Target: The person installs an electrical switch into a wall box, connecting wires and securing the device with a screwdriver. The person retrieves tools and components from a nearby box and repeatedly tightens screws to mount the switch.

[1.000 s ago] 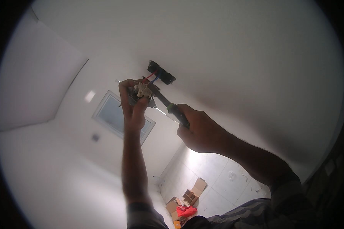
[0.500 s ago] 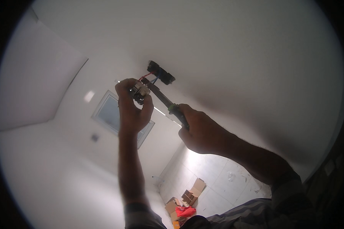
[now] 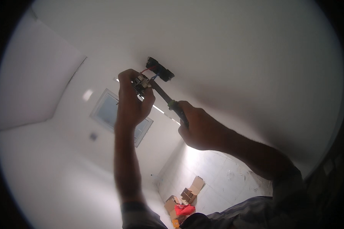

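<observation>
My left hand [image 3: 130, 103] is raised and closed round a small electrical wiring module [image 3: 141, 83] with pale and metallic parts, perhaps a switch or socket. A red wire [image 3: 146, 70] and a blue wire [image 3: 154, 76] run from the module to a black double wall box [image 3: 159, 70] set in the white wall. In my right hand [image 3: 202, 128] is a long hand tool with a dark grey shaft [image 3: 161, 91] and a green collar. Its far end meets the module beside my left thumb; the exact tip is hard to make out.
Open cardboard boxes [image 3: 197, 184] and a red plastic bag [image 3: 184, 209] lie on the pale tiled floor [image 3: 214, 175] below. A framed window or panel [image 3: 106, 108] is behind my left forearm. White wall [image 3: 248, 57] surrounds the box.
Both hands, with the module and tool, have shifted slightly upward in view. The module has turned a little in my left fingers, and the tool's end sits closer against it.
</observation>
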Demonstrator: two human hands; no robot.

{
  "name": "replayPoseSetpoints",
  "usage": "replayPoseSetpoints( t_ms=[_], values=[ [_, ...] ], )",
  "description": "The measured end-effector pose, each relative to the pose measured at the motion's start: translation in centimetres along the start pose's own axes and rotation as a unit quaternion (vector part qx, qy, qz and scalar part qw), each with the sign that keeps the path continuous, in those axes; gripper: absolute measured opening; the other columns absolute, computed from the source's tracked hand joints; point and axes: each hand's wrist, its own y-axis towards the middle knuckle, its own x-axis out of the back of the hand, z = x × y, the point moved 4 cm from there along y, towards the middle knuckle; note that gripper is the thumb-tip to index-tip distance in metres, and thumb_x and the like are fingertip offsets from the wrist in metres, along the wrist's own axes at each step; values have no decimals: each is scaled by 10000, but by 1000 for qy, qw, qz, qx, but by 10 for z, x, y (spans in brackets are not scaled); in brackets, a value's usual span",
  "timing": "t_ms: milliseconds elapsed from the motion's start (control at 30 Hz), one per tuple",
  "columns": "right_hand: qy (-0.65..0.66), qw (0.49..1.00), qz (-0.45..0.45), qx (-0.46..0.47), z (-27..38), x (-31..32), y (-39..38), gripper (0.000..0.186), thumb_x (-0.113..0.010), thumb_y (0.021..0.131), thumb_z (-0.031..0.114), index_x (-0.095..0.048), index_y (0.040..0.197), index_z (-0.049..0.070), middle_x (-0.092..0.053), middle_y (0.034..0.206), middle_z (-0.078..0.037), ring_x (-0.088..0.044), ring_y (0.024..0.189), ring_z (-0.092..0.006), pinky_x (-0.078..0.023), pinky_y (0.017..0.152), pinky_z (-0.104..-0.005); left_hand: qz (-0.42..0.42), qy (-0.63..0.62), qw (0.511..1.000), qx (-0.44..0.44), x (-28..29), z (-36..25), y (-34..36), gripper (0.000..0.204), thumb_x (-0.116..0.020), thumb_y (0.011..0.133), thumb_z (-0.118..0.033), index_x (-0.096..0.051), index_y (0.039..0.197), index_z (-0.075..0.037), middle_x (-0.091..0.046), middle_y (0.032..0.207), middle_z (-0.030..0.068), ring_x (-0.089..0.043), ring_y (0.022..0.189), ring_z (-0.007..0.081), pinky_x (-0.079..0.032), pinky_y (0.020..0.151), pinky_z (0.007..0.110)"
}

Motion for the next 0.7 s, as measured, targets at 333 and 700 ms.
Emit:
replayPoseSetpoints(
  t_ms=[333,700],
  values=[
    [-15,998,15,-56,-1,14,-16,288,-551,930,188,-563,1043,-77,-630,689,-171,-670,634,-295,-533,639,-428,18,-57,998,28,4,-3,-10,537,-738,756,-5,-425,1192,-15,-600,996,117,-630,775,170,-552,743,312],
    [20,998,28,-48,17,19,-12,246,-537,919,178,-549,989,-58,-597,645,-131,-646,601,-256,-520,624,-438,11,-138,986,88,-3,15,-15,520,-711,764,22,-413,1186,-28,-579,1000,88,-620,854,144,-543,772,300]
  ],
)
